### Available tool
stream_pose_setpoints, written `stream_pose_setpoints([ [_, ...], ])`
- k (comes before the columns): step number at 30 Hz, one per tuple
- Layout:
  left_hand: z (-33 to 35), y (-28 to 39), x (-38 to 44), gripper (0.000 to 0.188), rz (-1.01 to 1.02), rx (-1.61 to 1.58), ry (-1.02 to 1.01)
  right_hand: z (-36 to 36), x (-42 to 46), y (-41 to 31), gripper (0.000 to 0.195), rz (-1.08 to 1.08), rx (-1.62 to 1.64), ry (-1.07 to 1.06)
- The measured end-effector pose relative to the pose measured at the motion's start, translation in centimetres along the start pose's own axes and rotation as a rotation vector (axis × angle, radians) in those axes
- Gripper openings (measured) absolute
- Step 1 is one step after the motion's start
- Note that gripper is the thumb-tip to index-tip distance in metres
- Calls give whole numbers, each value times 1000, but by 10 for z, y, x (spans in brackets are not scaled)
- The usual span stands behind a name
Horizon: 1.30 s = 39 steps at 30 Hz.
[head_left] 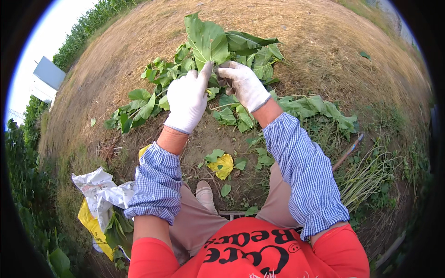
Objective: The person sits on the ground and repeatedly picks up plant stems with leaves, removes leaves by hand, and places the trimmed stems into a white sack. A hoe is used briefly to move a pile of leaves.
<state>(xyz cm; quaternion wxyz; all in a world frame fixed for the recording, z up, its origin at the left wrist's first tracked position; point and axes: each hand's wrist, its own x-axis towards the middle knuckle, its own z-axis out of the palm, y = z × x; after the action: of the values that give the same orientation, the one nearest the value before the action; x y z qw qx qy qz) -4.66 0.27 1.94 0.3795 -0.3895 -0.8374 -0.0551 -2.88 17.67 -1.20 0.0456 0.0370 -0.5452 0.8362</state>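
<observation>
Both hands wear white knit gloves, soiled at the fingers, and meet above a heap of cut leafy green stems (163,74). My left hand (189,97) has its forefinger and thumb at the base of a large broad green leaf (207,41), which stands up from the fingers. Close beside it, my right hand (240,81) has its fingers curled at the same leaf's base; another darker leaf (248,41) spreads behind it. What lies between the fingers of each hand is partly hidden. More leafy stems (316,107) lie on the soil to the right.
White and yellow woven sacks (94,222) holding large leaves stand at my left. A yellow leaf (222,166) lies on the soil before me. Bare thin stalks (365,180) and a wooden stick (347,153) lie at the right. Dry straw (330,41) covers the ground beyond.
</observation>
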Motion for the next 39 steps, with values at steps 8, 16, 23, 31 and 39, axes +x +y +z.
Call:
stream_pose_setpoints([
  [8, -3, -13, -7, 20, -17, 26, -25, 20, -3, 7, 17, 11, 25, -72],
  [16, -2, 26, -33, 21, 24, -458, -537, 20, 5, 12, 19, -39, -62, 112],
  [23, -12, 11, -13, 20, -59, -183, -155, -6, 19, 18, 20, -266, -716, 193],
  [31, 2, -18, -8, 25, 44, 293, -72, 12, -6, 16, 17, -379, -1288, 120],
  [39, 11, -21, -21, 16, -45, 112, -239, 19, -13, 10, 17, -350, -1352, 67],
])
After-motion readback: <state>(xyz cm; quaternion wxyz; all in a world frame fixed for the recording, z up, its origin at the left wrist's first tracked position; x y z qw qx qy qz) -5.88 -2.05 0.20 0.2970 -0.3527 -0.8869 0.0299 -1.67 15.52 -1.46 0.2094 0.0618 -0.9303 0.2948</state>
